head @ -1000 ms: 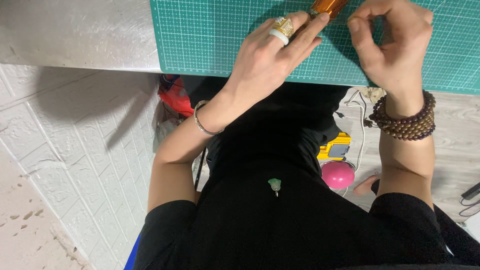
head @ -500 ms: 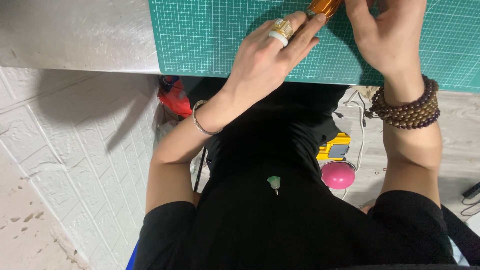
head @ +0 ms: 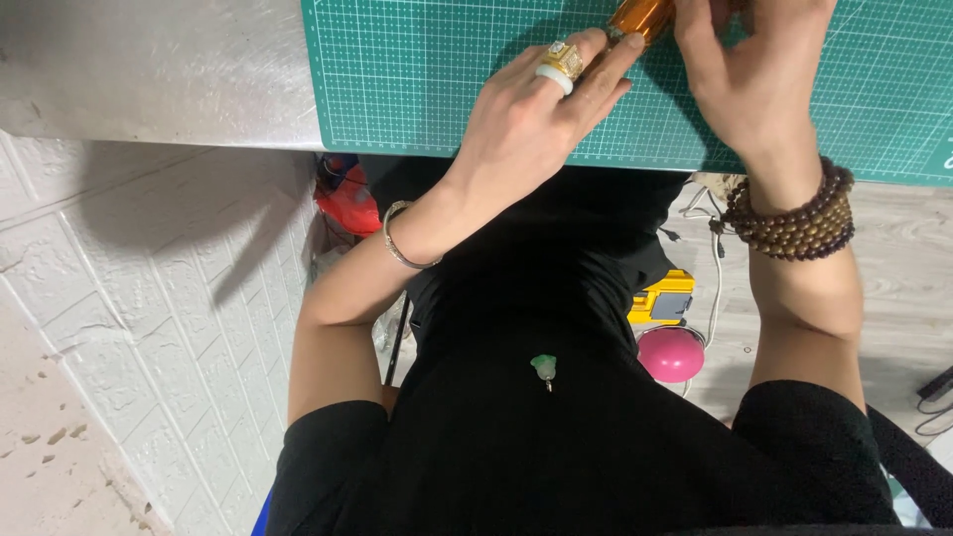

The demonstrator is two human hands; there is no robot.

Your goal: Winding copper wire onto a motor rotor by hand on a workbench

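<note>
1. Nearest the camera, a person in a black top fills the lower frame, a small green pendant (head: 542, 367) hanging at the chest.
2. On the floor beside the person's right leg sit a pink ball (head: 671, 353) and, just behind it, a yellow box (head: 663, 296); a white cable (head: 713, 260) trails over the pale wood floor (head: 908, 288) near them.
3. On the person's left side, a white brick-patterned wall (head: 149, 328) runs down the frame, with a red object (head: 347, 203) tucked under the table edge.
4. The left forearm, wearing a thin silver bangle (head: 395, 238), rises to the table; the right wrist carries a stack of brown bead bracelets (head: 794, 223).
5. The left hand (head: 526, 129) lies palm down on the green cutting mat (head: 417, 69), which covers the grey tabletop (head: 149, 69). A white ring (head: 553, 79) and a gold ring (head: 566, 58) sit on two of its fingers, which are stretched out nearly straight, the tips pressed against an amber cylinder (head: 640, 15).
6. That amber cylinder lies on the mat at the far top edge of the frame, between the two hands, and is partly cut off from view.
7. The right hand (head: 754, 74) curls over the cylinder from the other side, fingers bent loosely; its fingertips run out of frame, so whether they actually grip the cylinder cannot be told.
</note>
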